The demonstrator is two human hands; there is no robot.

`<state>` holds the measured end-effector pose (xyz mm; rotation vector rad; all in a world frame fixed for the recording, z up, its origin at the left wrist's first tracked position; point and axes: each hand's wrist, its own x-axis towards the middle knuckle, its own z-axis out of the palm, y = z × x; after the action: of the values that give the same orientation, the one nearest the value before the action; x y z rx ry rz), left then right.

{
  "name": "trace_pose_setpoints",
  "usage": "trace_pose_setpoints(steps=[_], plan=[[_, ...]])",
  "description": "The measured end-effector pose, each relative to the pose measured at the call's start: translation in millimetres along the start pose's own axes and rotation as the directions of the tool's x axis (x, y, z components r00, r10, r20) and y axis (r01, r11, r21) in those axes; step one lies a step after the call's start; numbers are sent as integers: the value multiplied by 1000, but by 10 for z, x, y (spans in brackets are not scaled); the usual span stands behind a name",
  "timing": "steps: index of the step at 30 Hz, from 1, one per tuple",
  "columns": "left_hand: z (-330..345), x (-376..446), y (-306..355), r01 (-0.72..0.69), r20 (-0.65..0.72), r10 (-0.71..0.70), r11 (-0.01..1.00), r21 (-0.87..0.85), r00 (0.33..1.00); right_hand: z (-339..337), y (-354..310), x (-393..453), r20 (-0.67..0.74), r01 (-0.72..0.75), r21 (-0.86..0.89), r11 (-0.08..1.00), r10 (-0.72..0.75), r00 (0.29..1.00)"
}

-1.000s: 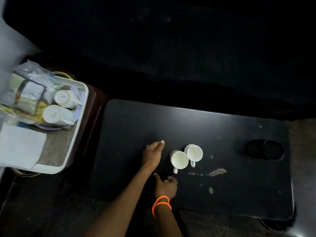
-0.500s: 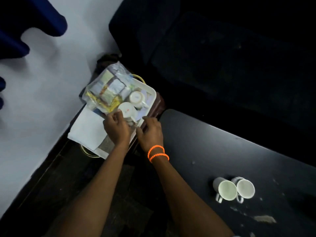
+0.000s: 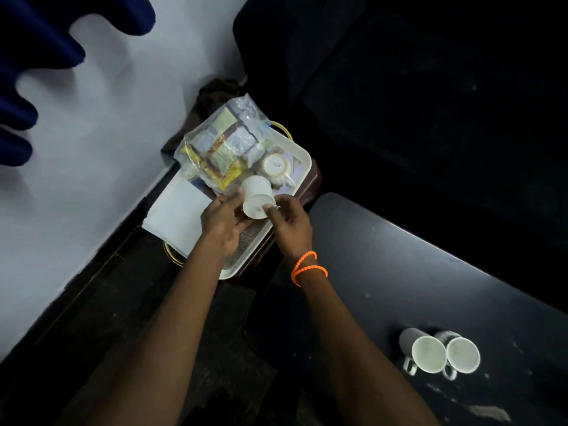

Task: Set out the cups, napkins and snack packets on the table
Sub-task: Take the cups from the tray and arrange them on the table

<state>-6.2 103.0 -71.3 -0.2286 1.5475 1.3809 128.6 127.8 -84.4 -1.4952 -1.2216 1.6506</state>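
A white cup (image 3: 256, 196) is tilted above the white tray (image 3: 305, 156), held between both hands. My left hand (image 3: 222, 224) cups its left side. My right hand (image 3: 290, 222), with orange bands on the wrist, pinches its lower rim by the handle. A second white cup (image 3: 276, 166) lies bottom-up in the tray. Beside it is a clear bag of snack packets (image 3: 221, 146), and white napkins (image 3: 175, 213) lie at the tray's left end. Two white cups (image 3: 428, 353) (image 3: 462, 355) stand side by side on the black table (image 3: 399, 256).
The tray rests on a dark brown stool (image 3: 315, 182) just left of the table's corner. A white wall (image 3: 92, 149) and a blue curtain (image 3: 37, 41) are to the left. A dark sofa (image 3: 415, 103) runs behind the table.
My view swung from the table to the tray. Both hands left the two set-down cups, reached the tray, and have lifted one cup off it.
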Motion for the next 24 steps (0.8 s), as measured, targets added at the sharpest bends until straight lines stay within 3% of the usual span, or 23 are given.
trace_pose_setpoints(steps=[2,5,8,11,13,17,22,24], plan=[[-24,-121,-84,-27,69,33,997,-75,997,-152,23,-17,13,-42,156,987,41,999],[-20,-266,-265,0,218,10,999,-46,976,-488,53,-25,61,-93,204,974,82,995],[79,-395,-533,54,319,-112,981,185,941,-936,171,-45,133,-180,111,977,165,977],[254,-535,-860,20,378,-203,901,434,903,-1355,310,-93,171,-268,11,963,263,950],[380,-636,-1132,-112,403,-169,804,585,899,-1624,414,-153,133,-280,-159,947,301,944],[616,-854,-1782,-376,428,6,488,788,904,-2088,657,-300,49,-253,-450,856,307,950],[811,-1144,-2435,-507,478,183,177,843,859,-2440,853,-408,6,-195,-624,756,255,967],[830,-1233,-2615,-516,487,217,100,851,846,-2533,900,-430,27,-156,-677,719,236,971]])
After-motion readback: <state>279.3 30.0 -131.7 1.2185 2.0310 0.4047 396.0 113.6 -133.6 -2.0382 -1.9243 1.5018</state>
